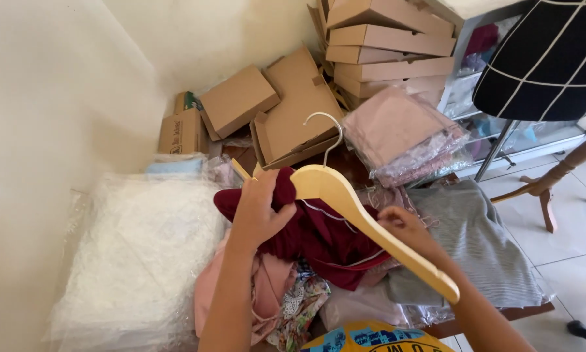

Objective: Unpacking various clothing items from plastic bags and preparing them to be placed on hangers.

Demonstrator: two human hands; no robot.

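Note:
A pale wooden hanger (358, 215) with a white metal hook is held over a pile of clothes. My left hand (257, 208) grips a dark red garment (325, 238) bunched at the hanger's left shoulder. Under the hanger's right arm, my right hand (407, 228) has its fingers curled on the wood and the red cloth. The red garment drapes down below the hanger onto the pile.
Grey cloth (479, 244), pink and patterned garments (286, 296) lie on the low table. A large clear bag of white fabric (136, 254) is at left. Cardboard boxes (286, 114) and bagged pink clothes (400, 133) sit behind. A dress form stand (544, 182) is at right.

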